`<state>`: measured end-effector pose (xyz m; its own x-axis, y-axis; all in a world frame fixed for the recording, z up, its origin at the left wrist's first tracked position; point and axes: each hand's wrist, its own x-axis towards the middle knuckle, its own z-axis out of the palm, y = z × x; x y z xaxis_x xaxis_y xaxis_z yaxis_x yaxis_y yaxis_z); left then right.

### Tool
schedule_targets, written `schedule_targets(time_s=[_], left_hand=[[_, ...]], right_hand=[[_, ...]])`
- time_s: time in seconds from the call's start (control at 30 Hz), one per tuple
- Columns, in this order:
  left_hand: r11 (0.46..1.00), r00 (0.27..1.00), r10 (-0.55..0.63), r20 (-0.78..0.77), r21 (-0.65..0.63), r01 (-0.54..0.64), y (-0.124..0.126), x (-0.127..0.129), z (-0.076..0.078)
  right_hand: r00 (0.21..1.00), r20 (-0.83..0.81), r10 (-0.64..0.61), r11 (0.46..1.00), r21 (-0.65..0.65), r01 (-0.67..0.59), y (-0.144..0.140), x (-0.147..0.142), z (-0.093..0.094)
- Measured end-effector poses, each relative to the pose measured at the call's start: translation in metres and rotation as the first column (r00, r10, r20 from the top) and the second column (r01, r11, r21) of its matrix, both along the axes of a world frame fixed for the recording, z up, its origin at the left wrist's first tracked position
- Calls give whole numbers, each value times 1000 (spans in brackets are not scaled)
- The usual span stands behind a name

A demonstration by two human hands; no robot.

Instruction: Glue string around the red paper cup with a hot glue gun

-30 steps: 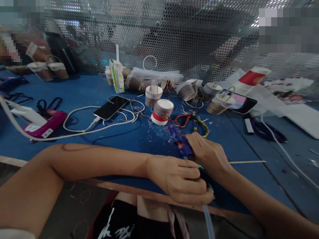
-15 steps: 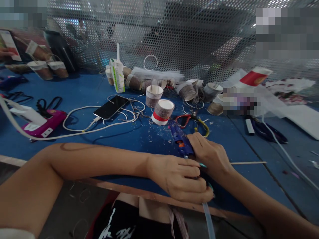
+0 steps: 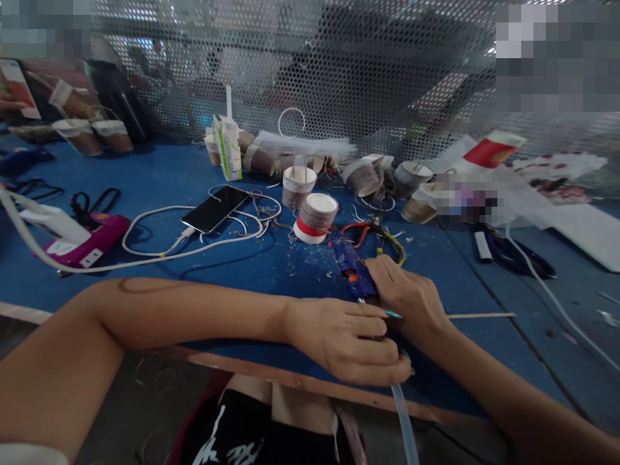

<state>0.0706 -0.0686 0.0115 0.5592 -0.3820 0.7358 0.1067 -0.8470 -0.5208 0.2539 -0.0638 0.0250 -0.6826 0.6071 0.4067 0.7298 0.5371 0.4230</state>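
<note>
blue table (image 3: 145, 174): two hands (image 3: 353, 342) grip one glue gun (image 3: 352, 270).

Blue tabletop (image 3: 159, 174), cluttered. Centre: red-banded paper cup (image 3: 314, 218) upside down, plain cup (image 3: 298, 185) just behind it. Left of those: black phone (image 3: 216, 208) lying flat among white cable loops (image 3: 159, 242). Milk carton (image 3: 228, 147) upright, upper centre. Pink device (image 3: 87, 242) far left. Red-handled pliers (image 3: 361, 231) right of the banded cup. Perforated metal screen (image 3: 339, 64) along the back.
</note>
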Motion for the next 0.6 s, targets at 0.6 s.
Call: schedule_targets(time_s=[0.6], left_hand=[[996, 992, 57, -114, -55, -63, 6, 2, -12]], right_hand=[[992, 43, -116, 988, -94, 120, 12, 5, 4]])
